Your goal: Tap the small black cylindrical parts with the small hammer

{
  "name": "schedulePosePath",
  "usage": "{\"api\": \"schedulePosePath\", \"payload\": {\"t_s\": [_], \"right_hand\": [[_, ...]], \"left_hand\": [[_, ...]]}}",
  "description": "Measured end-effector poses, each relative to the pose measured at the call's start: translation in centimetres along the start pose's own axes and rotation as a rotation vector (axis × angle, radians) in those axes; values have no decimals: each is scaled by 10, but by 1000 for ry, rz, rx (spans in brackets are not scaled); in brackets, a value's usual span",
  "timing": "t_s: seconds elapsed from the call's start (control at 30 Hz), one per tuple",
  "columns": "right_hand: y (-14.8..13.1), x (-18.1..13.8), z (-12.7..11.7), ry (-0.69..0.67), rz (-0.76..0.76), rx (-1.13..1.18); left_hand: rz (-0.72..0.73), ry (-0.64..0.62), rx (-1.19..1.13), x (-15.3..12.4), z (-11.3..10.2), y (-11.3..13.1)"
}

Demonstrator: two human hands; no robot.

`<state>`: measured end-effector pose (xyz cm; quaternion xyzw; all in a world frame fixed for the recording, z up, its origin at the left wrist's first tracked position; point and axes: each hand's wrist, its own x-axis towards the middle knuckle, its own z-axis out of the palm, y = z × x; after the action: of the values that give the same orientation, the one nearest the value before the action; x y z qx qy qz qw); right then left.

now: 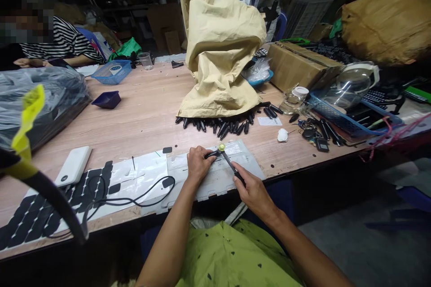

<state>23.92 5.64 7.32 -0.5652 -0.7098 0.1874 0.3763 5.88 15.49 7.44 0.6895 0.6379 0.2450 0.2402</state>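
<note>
My left hand is closed round a small black plastic part that points to the right. In my right hand is a slim tool with a dark handle and a grey metal shaft; its exact kind is unclear. The tool's far end meets a small yellow-green round thing, right by the tip of the black part. Both hands are over a grey-white plastic sheet at the table's front edge. Beyond them, many similar black parts spill from under a tan paper sack.
To the left lie a white power bank, a looping black cable and a sheet of black stickers. A blue basket, keys and a carton are on the right. Across the table sits a person in a striped sleeve.
</note>
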Motion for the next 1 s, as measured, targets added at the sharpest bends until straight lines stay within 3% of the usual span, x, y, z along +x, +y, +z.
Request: {"api": "schedulePosePath", "payload": {"t_s": [0.4, 0.53, 0.63, 0.77, 0.9, 1.0], "right_hand": [[-5, 2, 5, -42, -28, -36], [12, 15, -11, 55, 77, -288], [27, 24, -22, 40, 171, -529], [36, 26, -27, 22, 140, -644], [26, 32, -22, 109, 93, -520], [17, 49, -12, 114, 71, -129]], "left_hand": [[13, -7, 21, 0, 0, 0], [75, -30, 23, -2, 0, -6], [111, -48, -8, -3, 0, -12], [122, -50, -56, -3, -2, -18], [164, -66, -47, -4, -3, -20], [219, -98, -24, -5, -4, -21]]}}
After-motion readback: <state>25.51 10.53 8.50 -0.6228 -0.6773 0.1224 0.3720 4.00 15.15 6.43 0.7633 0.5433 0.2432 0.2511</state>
